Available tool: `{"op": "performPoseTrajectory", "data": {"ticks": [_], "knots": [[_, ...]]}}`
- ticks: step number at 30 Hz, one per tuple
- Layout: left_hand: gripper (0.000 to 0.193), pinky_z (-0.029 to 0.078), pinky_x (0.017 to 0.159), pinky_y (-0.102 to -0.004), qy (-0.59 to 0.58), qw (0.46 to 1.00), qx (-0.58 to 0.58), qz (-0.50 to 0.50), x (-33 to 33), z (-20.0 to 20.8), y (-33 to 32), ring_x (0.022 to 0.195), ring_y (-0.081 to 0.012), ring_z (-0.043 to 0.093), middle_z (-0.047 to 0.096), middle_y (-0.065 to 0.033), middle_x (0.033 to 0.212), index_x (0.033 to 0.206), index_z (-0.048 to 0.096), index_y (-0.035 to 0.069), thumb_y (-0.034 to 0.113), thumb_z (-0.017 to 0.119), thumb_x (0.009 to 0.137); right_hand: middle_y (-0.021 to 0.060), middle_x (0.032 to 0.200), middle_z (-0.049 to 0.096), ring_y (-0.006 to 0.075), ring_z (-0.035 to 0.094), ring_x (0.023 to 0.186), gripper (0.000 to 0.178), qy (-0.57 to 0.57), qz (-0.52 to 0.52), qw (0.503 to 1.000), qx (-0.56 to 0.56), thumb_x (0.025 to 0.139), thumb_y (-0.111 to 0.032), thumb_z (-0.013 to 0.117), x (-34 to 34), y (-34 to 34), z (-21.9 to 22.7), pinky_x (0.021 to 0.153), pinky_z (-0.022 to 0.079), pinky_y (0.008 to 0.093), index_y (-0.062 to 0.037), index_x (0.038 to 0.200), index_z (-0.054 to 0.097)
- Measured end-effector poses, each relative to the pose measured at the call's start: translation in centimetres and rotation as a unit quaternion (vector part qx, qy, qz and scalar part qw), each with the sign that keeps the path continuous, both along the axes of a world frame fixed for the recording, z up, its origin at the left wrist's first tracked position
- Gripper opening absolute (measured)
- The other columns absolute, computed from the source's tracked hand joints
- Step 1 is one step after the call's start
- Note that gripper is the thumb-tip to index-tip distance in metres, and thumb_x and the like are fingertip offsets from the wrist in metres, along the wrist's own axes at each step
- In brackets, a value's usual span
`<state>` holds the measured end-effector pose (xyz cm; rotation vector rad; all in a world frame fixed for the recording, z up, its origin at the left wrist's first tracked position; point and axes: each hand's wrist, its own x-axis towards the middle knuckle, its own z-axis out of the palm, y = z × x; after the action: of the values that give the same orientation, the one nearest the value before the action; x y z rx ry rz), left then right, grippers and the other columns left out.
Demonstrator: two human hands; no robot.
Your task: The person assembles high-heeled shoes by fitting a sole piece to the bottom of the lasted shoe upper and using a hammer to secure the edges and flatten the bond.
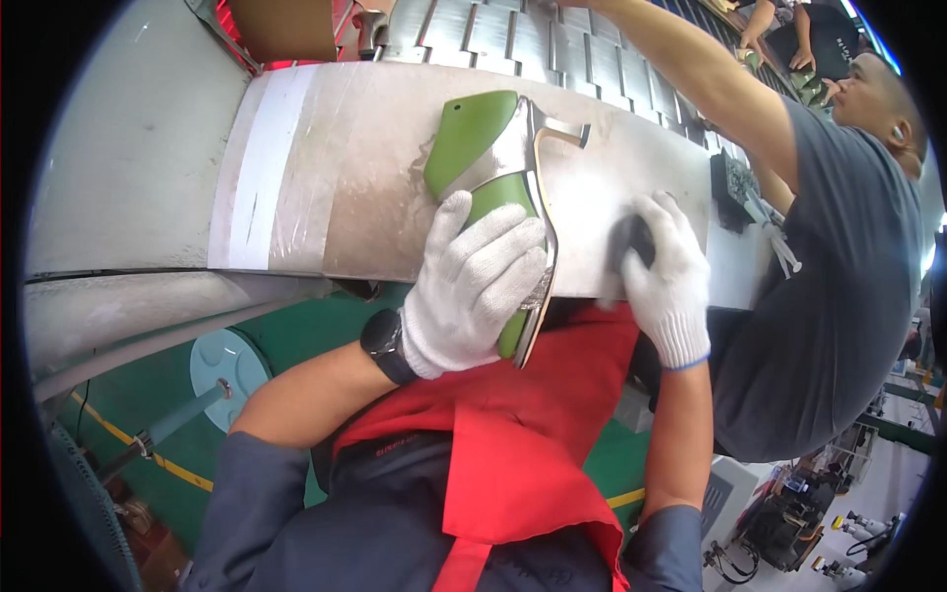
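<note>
My left hand (478,281), in a white knit glove, is closed round the front part of a high-heeled shoe (505,148). The silvery shoe sits on a green last (472,130) and lies on its side on the worktable. Its thin heel points to the right, and its toe hangs past the table's near edge. A white-gloved right hand (673,271), also mine, grips a dark pad-like thing (625,242) just over the table, right of the shoe. That dark thing is smeared by motion, so its exact kind is unclear.
The worktable (365,168) has a white strip (264,168) across its left part. Beyond it runs a metal slat conveyor (503,39). A person in a grey shirt (838,266) stands close on the right, one arm reaching over the conveyor. A dark block (732,187) sits at the table's right end.
</note>
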<state>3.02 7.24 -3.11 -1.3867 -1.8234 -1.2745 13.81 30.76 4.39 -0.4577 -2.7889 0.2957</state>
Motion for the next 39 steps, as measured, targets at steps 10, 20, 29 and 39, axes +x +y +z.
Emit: {"op": "performPoseTrajectory", "data": {"ticks": [10, 20, 29, 39], "knots": [[0.087, 0.030, 0.129, -0.0712, 0.023, 0.994, -0.086, -0.057, -0.4, 1.7, -3.3, 0.138, -0.0476, 0.058, 0.055, -0.0240, 0.147, 0.159, 0.040, 0.000, 0.042, 0.083, 0.096, 0.0204, 0.146, 0.067, 0.0305, 0.069, 0.130, 0.047, 0.342, -0.174, 0.792, -0.475, 0.101, -0.004, 0.071, 2.7, 2.8, -2.6, 0.108, 0.057, 0.0407, 0.0039, 0.146, 0.060], [0.078, 0.028, 0.130, -0.0689, 0.041, 0.995, -0.079, -0.033, 2.5, 1.0, -2.9, 0.133, -0.0439, 0.058, 0.057, -0.0204, 0.138, 0.150, 0.045, 0.003, 0.045, 0.082, 0.095, 0.0167, 0.137, 0.068, 0.0311, 0.070, 0.116, 0.055, 0.435, -0.019, 0.490, -0.755, 0.108, -0.011, 0.068, 5.4, 15.9, -4.3, 0.094, 0.060, 0.0463, -0.0121, 0.158, 0.047], [0.071, 0.029, 0.130, -0.0675, 0.040, 0.995, -0.092, -0.011, 3.2, 1.2, -3.4, 0.131, -0.0412, 0.059, 0.058, -0.0187, 0.137, 0.142, 0.050, 0.006, 0.047, 0.083, 0.095, 0.0143, 0.121, 0.065, 0.0204, 0.070, 0.101, 0.067, 0.310, -0.137, 0.754, -0.563, 0.094, 0.001, 0.075, 4.4, 12.7, 0.5, 0.085, 0.064, 0.0355, -0.0031, 0.154, 0.046], [0.045, 0.031, 0.131, -0.0639, -0.011, 0.999, -0.051, -0.012, 2.6, 1.0, -2.6, 0.131, -0.0317, 0.065, 0.067, -0.0100, 0.138, 0.137, 0.058, 0.011, 0.018, 0.077, 0.096, 0.0176, 0.132, 0.063, 0.0266, 0.068, 0.116, 0.119, 0.081, 0.173, 0.753, -0.630, 0.064, -0.029, 0.107, 6.0, -6.8, 5.4, 0.105, 0.057, 0.0429, 0.0004, 0.161, 0.045]]}}
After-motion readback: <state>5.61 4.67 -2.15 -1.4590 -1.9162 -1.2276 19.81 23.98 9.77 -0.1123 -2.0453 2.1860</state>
